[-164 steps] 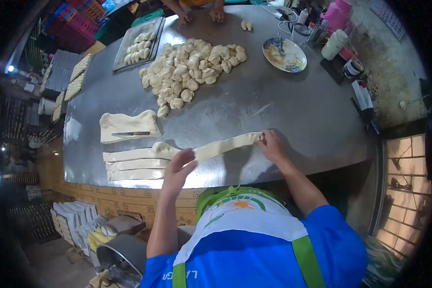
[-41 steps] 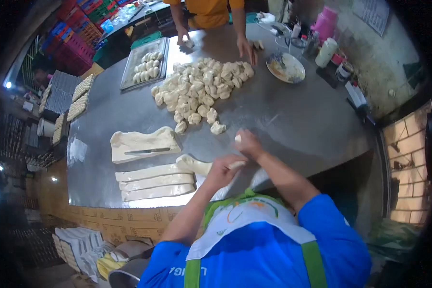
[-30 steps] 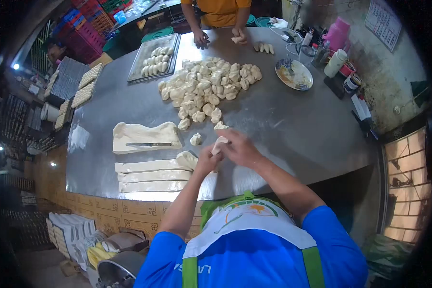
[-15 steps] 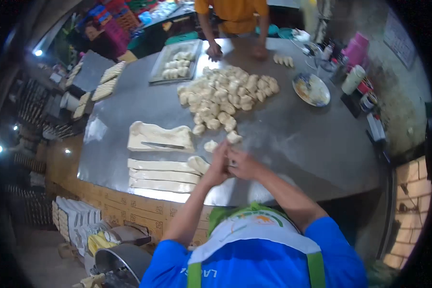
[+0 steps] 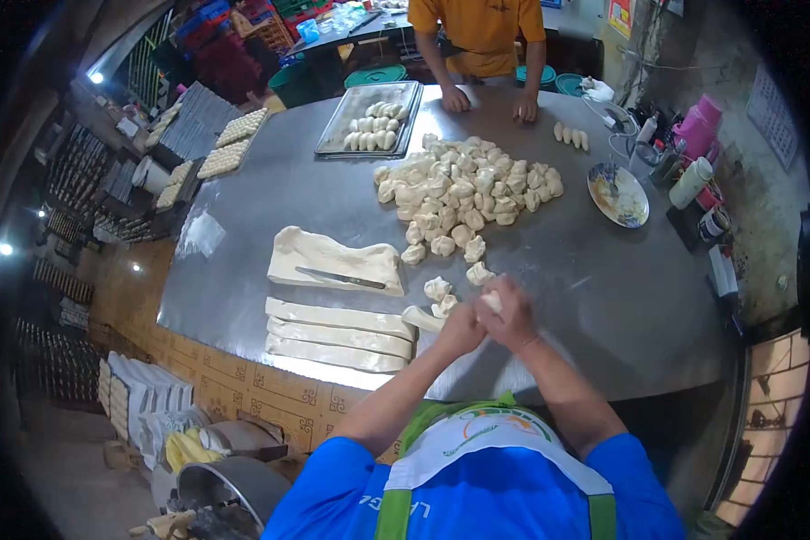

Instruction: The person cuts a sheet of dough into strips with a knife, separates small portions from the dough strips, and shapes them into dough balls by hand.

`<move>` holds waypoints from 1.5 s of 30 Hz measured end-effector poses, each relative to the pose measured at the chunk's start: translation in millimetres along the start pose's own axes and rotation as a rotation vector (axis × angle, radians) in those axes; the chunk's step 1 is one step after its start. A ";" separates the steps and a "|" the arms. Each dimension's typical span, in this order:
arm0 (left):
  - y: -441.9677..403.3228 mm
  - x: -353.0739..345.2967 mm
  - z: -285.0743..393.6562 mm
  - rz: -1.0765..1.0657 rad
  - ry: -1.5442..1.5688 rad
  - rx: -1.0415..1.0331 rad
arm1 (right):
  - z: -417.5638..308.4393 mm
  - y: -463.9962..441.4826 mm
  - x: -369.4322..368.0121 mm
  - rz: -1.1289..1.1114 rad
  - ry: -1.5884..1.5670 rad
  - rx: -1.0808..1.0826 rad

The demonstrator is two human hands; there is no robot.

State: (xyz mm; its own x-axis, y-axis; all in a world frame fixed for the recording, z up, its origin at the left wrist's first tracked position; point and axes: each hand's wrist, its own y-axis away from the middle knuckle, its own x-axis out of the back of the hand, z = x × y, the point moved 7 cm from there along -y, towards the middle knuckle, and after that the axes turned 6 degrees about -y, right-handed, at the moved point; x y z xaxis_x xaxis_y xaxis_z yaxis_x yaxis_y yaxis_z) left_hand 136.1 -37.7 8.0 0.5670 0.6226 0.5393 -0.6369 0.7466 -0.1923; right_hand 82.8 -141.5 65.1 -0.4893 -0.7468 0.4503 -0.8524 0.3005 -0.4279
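Observation:
My left hand [image 5: 462,333] is closed around the end of a dough strip [image 5: 422,319] whose free end sticks out to its left. Pressed close beside it, my right hand [image 5: 511,317] is closed on a small dough piece [image 5: 492,302], pale between the fingers. Small torn dough lumps [image 5: 438,288] lie just beyond my hands, and a large heap of dough pieces [image 5: 468,184] spreads farther back. Left of my hands are several long dough strips [image 5: 337,335] side by side. Behind them a knife [image 5: 340,278] rests on a thick dough slab [image 5: 319,254].
Across the metal table [image 5: 234,279] stands a person in an orange shirt [image 5: 479,31], both hands on the tabletop. A tray [image 5: 333,117] holds shaped dough rolls. A plate [image 5: 618,195], bottles [image 5: 690,184] and a pink jug [image 5: 698,124] stand at the right.
The view has shifted, so the table appears farther right. My hands are together still, and a pale dough piece now shows in my right hand. The co-worker's hands rest farther apart from the heap.

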 end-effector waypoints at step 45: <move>-7.5 1.2 -12.4 -0.252 0.345 0.131 | 15.6 14.1 6.1 -0.090 -0.096 -0.015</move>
State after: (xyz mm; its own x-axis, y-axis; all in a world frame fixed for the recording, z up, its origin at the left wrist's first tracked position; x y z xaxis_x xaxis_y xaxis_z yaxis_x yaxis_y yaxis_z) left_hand 148.0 -39.6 -0.1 0.8399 0.4837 0.2464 -0.5049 0.8627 0.0276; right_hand 70.7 -151.1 49.6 -0.3912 -0.8242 0.4095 -0.8952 0.2375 -0.3772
